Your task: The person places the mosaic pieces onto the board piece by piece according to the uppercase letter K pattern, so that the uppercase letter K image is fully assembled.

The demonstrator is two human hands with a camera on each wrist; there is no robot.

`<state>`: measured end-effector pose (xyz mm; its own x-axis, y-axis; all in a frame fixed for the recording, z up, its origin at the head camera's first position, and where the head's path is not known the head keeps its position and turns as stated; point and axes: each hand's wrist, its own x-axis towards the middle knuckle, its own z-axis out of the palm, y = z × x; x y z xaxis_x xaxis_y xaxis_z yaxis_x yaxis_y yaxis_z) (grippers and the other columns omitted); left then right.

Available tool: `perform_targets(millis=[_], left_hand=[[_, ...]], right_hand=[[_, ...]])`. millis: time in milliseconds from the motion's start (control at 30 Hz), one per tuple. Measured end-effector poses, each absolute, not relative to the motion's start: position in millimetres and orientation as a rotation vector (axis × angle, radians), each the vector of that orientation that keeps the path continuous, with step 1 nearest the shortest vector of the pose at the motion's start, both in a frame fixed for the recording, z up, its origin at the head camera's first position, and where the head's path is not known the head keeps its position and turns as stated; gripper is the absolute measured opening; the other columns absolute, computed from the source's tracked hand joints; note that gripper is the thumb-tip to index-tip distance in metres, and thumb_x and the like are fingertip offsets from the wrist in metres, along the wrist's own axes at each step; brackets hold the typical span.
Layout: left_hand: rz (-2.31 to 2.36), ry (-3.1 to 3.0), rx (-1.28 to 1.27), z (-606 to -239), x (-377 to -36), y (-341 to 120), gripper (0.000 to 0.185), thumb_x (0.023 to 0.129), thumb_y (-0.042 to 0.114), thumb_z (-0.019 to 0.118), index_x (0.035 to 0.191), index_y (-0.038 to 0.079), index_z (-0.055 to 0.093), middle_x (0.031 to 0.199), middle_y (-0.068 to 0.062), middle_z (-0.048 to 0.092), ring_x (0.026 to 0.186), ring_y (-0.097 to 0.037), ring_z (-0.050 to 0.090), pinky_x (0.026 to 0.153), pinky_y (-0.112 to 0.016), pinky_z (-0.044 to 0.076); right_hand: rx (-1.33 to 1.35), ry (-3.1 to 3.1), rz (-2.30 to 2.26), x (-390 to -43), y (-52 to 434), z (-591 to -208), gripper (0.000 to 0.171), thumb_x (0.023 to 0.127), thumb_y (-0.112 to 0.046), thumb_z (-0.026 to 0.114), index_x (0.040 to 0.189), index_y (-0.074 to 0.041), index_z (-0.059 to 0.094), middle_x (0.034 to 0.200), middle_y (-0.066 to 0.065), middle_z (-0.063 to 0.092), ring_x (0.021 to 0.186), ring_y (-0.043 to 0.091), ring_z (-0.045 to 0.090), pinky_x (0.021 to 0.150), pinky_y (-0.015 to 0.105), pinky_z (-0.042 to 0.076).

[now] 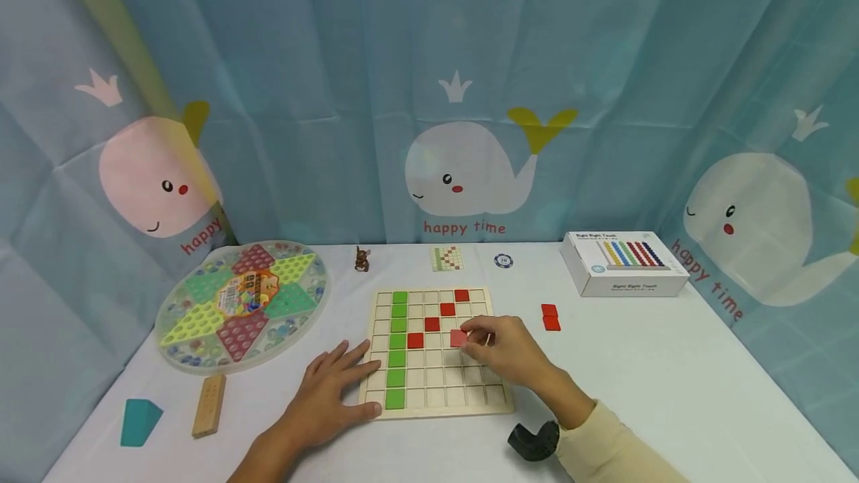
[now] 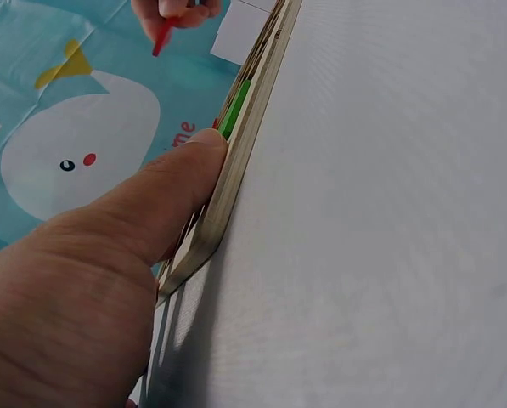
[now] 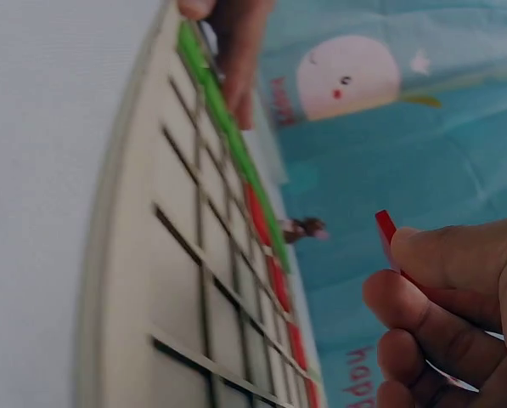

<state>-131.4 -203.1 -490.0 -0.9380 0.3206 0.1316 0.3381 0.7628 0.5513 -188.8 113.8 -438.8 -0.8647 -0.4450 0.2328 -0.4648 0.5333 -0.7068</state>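
A wooden grid board (image 1: 435,398) lies on the white table, with green square tiles (image 1: 396,358) filling one column near its left side. Several red tiles (image 1: 432,324) run diagonally up to the right. My left hand (image 1: 329,390) rests at the board's left edge, fingers spread and straight; in the left wrist view its thumb (image 2: 172,183) touches the board's edge. Between thumb and fingers, my right hand (image 1: 508,349) pinches a red square tile (image 3: 384,225), held above the board. Loose red tiles (image 1: 550,317) lie to the right of the board.
Behind the board lie a small pattern card (image 1: 447,259), a brown animal figurine (image 1: 362,259) and a round chip (image 1: 503,261). A Chinese checkers board (image 1: 201,297), wooden block (image 1: 209,405) and teal block (image 1: 139,422) are at left. A white box (image 1: 624,264) stands back right.
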Motion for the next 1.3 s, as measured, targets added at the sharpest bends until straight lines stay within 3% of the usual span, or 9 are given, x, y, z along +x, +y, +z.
perform_targets(millis=[333,867,1300], left_hand=[[-0.92,-2.919,-0.551,-490.3,-131.9,-203.7,0.068,0.076,0.063,0.069,0.129,0.021,0.064,0.15,-0.001,0.039,0.141,-0.037,0.021,0.106,-0.058,0.011],[-0.951,-2.929,-0.529,-489.1,-130.5,-201.8,0.068,0.075,0.062,0.071,0.128,0.02,0.065,0.149,-0.002,0.04,0.141,-0.037,0.021,0.107,-0.059,0.011],[-0.924,-2.924,-0.542,-490.5,-130.4,-202.9,0.066,0.076,0.062,0.07,0.128,0.021,0.065,0.149,-0.001,0.041,0.14,-0.037,0.022,0.106,-0.059,0.012]], right_hand=[[0.847,-2.872,1.248,-197.1,87.1,-455.5,0.019,0.084,-0.009,0.074,0.102,-0.004,0.072,0.074,-0.011,0.061,0.067,0.007,0.055,0.059,0.024,0.05],[0.825,-2.966,1.086,-195.9,70.3,-462.2,0.021,0.082,-0.012,0.074,0.101,-0.005,0.073,0.068,-0.009,0.054,0.064,0.008,0.05,0.054,0.023,0.043],[0.796,-2.698,1.129,-187.8,107.7,-420.9,0.03,0.082,-0.013,0.077,0.112,-0.01,0.07,0.081,-0.013,0.057,0.076,0.012,0.051,0.062,0.026,0.047]])
